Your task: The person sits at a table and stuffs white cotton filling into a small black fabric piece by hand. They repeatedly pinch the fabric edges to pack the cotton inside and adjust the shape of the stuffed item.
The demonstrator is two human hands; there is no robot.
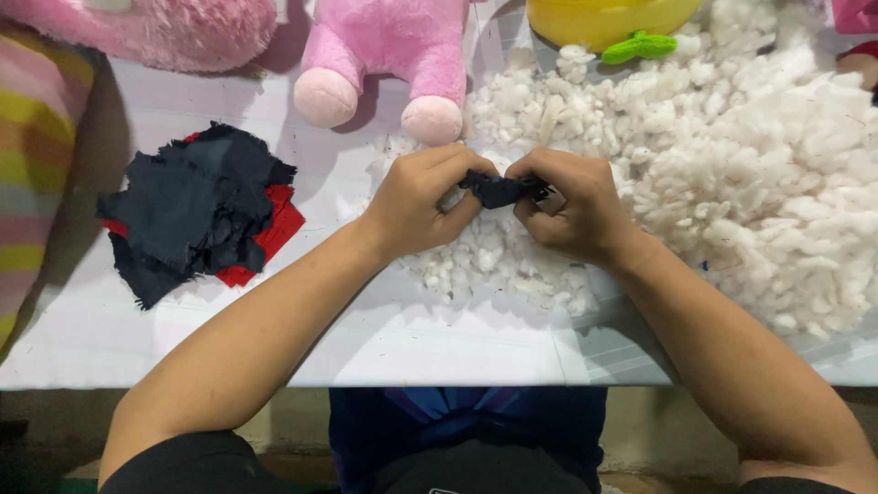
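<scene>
A small dark navy cloth piece (501, 189), frayed and crumpled, sat pinched between the fingertips of both hands, above a heap of white fluffy stuffing (732, 155) on the pale table (439, 348). The left hand (416, 203) curled around its near end, fingers pressed together; the right hand (572, 206) gripped the other end, knuckles up. A stack of dark and red fabric scraps (197, 215) lay well apart to the left, a pink plush toy (384, 55) beyond

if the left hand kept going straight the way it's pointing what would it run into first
Probably the right hand: the left hand points at it across the small dark fabric piece that both pinch over the white stuffing.
</scene>
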